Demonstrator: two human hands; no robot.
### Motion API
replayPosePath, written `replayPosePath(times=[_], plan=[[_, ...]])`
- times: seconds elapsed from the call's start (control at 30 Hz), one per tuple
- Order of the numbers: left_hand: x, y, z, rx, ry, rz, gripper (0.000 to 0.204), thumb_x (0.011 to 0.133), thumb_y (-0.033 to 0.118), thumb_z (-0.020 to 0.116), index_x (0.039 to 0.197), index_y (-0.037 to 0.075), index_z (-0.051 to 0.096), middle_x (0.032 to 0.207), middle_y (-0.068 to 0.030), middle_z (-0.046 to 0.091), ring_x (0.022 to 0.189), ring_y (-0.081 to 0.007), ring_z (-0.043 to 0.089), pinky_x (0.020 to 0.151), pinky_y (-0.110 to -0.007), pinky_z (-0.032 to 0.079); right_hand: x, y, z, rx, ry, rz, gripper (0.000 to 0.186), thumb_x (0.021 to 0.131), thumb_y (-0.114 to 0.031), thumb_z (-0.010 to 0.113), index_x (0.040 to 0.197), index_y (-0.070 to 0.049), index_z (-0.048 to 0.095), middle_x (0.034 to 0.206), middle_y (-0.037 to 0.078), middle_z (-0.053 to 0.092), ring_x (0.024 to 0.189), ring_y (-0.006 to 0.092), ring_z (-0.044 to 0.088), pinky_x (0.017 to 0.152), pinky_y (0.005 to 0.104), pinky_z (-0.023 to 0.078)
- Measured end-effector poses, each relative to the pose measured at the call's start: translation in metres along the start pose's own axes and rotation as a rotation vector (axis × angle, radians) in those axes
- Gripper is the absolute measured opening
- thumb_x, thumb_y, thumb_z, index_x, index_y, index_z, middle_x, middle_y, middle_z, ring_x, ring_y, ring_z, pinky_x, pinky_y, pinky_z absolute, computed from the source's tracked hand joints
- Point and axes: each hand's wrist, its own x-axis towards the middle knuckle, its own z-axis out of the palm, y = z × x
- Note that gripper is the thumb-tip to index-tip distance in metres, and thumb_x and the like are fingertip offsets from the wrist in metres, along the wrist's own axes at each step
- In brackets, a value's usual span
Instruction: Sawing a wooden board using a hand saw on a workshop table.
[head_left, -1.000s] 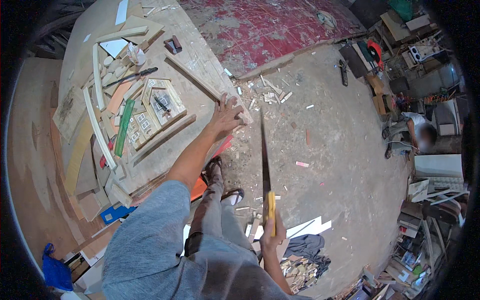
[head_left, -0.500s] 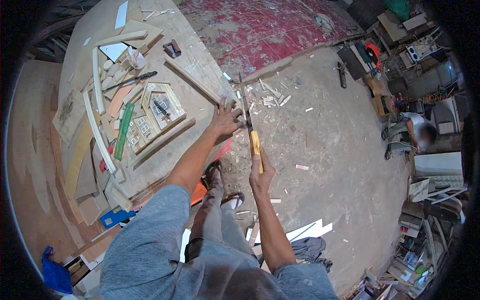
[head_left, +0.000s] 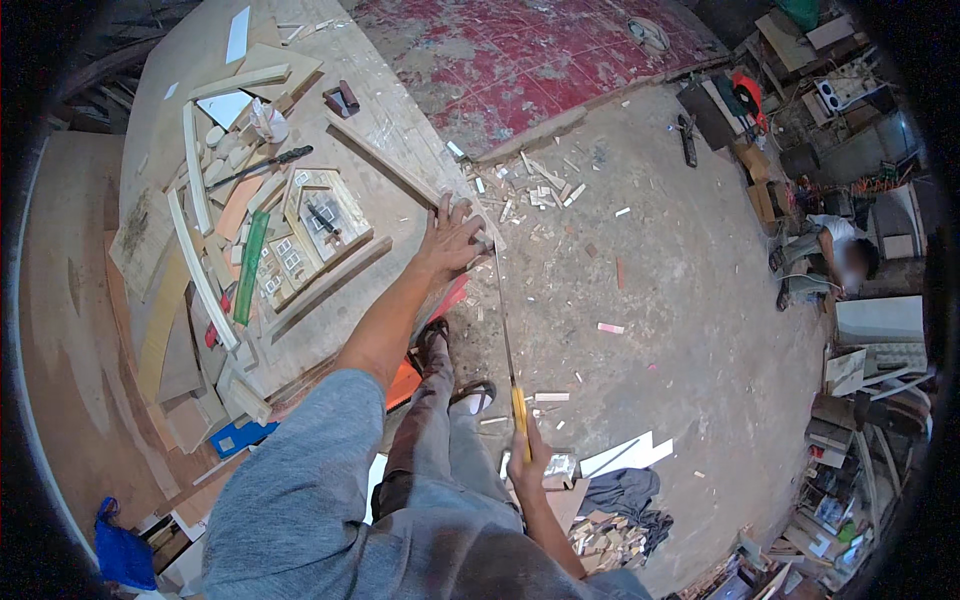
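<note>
My left hand (head_left: 449,241) presses down on a long thin wooden strip (head_left: 392,168) at the corner of the plywood worktable (head_left: 395,120). My right hand (head_left: 527,465) grips the yellow handle of a hand saw (head_left: 505,335). The saw's narrow blade runs up from my right hand to the end of the strip beside my left fingers. My grey sleeve and trouser legs fill the lower middle of the view.
Wood offcuts, strips, a green ruler (head_left: 250,266), a small model house front (head_left: 318,215) and a dark tool (head_left: 262,167) crowd the table. Wood chips (head_left: 540,185) litter the concrete floor. A red board (head_left: 520,50) lies beyond. Another person (head_left: 830,260) crouches at the right among clutter.
The saw went forward along the strip half a second ago, with my right hand near my left. Now my right hand has pulled back toward my body, drawing the blade.
</note>
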Motion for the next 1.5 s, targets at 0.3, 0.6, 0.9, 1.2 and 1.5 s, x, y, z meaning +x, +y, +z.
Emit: replayPosePath(times=[0.3,0.6,0.9,1.2,1.5], plan=[[-0.005,-0.006,0.000,-0.056,0.001,0.000,0.054,0.083,0.057,0.062,0.123,0.020,0.060,0.156,-0.0170,0.025,0.148,-0.0472,-0.002,0.115,-0.068,0.007,0.043,-0.072,-0.032,0.095,0.131,0.095,0.039,0.098,-0.015,0.056,0.130,0.008,0.059,0.106,0.021,0.071,0.091,0.0211,0.068,0.082,0.0319,0.053],[0.000,0.002,-0.003,-0.015,-0.034,-0.032,0.056,0.084,0.058,0.059,0.125,0.020,0.059,0.156,-0.0157,0.024,0.149,-0.0446,-0.004,0.116,-0.067,0.006,0.159,-0.072,0.056,0.246,0.113,-0.102,0.037,0.096,-0.009,0.059,0.131,0.004,0.060,0.108,0.020,0.072,0.086,0.0145,0.067,0.075,0.0278,0.051],[-0.003,-0.003,-0.001,-0.002,-0.004,-0.025,0.060,0.086,0.060,0.056,0.128,0.019,0.060,0.157,-0.0171,0.024,0.149,-0.0449,-0.003,0.117,-0.066,0.007,0.116,-0.049,0.059,0.205,0.155,-0.192,0.037,0.094,-0.005,0.058,0.131,0.003,0.060,0.104,0.024,0.072,0.085,0.0162,0.070,0.072,0.0296,0.053],[-0.003,-0.004,0.009,-0.041,0.107,0.008,0.048,0.083,0.049,0.064,0.120,0.019,0.062,0.147,-0.0184,0.034,0.147,-0.0448,0.004,0.112,-0.073,0.013,0.090,-0.042,0.037,0.156,0.107,-0.096,0.036,0.092,-0.007,0.061,0.127,0.003,0.064,0.106,0.027,0.071,0.088,0.0221,0.072,0.076,0.0304,0.054],[0.005,-0.001,0.005,0.024,0.105,-0.007,0.047,0.082,0.046,0.064,0.120,0.018,0.062,0.147,-0.0166,0.036,0.143,-0.0498,0.011,0.115,-0.064,0.018,0.105,-0.038,0.033,0.166,0.099,-0.099,0.035,0.093,-0.007,0.060,0.126,0.005,0.063,0.086,0.015,0.071,0.066,0.0103,0.060,0.060,0.0257,0.047]])
